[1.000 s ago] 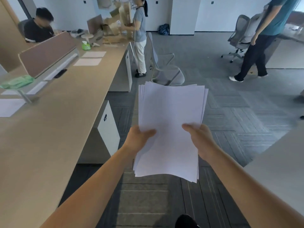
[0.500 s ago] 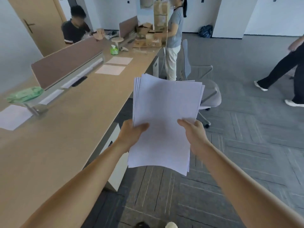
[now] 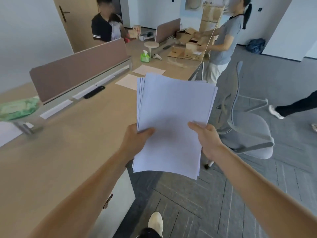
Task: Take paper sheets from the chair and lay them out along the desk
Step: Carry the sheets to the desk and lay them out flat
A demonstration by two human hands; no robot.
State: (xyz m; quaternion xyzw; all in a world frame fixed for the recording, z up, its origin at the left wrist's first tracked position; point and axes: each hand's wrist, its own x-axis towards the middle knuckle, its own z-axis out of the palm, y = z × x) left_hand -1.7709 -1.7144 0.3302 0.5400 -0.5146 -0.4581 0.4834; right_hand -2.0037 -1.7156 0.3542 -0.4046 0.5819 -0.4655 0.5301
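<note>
A stack of white paper sheets [image 3: 173,117] is held up in front of me, over the desk's right edge. My left hand [image 3: 135,140] grips its left side with the thumb on top. My right hand [image 3: 205,140] grips the right side the same way. The long wooden desk [image 3: 72,152] runs along my left. Two single sheets [image 3: 127,81] [image 3: 148,69] lie on it further ahead, and another sheet [image 3: 6,133] lies at the far left. A grey office chair [image 3: 247,133] stands to the right of the stack.
A brown divider panel [image 3: 78,69] runs along the desk's back, with a green packet [image 3: 18,109] at its near end. Cardboard boxes [image 3: 192,47] and a green tissue pack [image 3: 145,56] sit at the far end. Two people stand there; another person's legs [image 3: 295,105] cross on the right.
I have walked forward along the desk carrying the stack; the chair and the far sheets are closer. Both hands keep the same grip.
</note>
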